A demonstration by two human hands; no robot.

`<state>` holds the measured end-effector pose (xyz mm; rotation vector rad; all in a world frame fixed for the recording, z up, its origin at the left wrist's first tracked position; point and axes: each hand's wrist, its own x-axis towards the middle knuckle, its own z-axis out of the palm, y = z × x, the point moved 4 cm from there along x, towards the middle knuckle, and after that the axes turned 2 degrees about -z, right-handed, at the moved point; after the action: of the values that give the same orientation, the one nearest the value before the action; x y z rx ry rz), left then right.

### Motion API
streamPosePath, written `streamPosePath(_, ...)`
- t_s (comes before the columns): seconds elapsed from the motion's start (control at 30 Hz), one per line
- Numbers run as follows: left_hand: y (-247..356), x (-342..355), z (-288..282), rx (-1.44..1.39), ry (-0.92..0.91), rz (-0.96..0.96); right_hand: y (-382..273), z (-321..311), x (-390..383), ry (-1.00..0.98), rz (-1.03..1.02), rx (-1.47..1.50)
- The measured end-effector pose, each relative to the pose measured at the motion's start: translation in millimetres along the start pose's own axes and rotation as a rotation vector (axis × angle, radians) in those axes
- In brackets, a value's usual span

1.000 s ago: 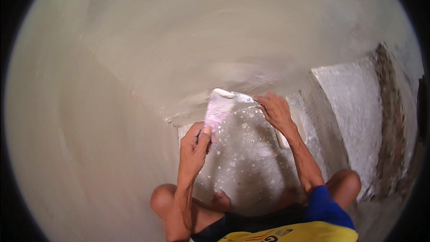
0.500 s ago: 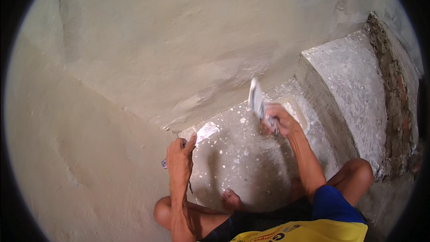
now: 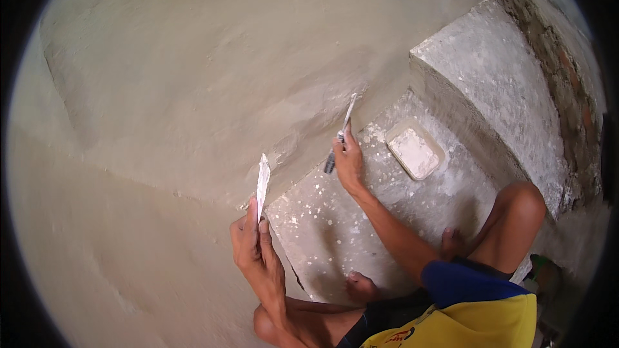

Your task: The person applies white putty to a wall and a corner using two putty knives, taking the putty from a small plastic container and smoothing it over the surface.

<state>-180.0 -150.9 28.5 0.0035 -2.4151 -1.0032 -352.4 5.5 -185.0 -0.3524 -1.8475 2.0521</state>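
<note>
I clamp a white-smeared blade (image 3: 263, 180) in my left hand (image 3: 258, 248) and a putty knife (image 3: 340, 135) in my right hand (image 3: 349, 164), tips toward the wall (image 3: 213, 77), the tub (image 3: 431, 171) sitting on the step (image 3: 306, 238), presumably for easy reach.

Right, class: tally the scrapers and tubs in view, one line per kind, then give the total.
Scrapers: 2 (a white-coated scraper in the left hand, a dark-handled scraper in the right hand)
Tubs: 1 (a pale tub holding whitish paste)
Total: 3
</note>
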Motion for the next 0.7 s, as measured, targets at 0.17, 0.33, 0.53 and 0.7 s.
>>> streamPosePath(0.17,-9.9,-1.6,-10.3,0.037,-0.002,-0.016,-3.5,47.4,-4.5,0.03,0.023,-0.167)
streamPosePath(0.33,-11.2,-0.9,-11.7,0.028,-0.021,-0.003,8.7,79.1,-1.4,0.028,0.124,-0.149)
streamPosePath(0.53,-15.5,2.4,0.7,-0.045,-0.052,0.012,6.2,106.7,-42.3,0.001,-0.272,-0.198)
streamPosePath(0.7,-18.9,2.9,-5.9,-0.036,-0.042,0.0,-13.6,55.4,-61.2,-0.265,0.113,0.127)
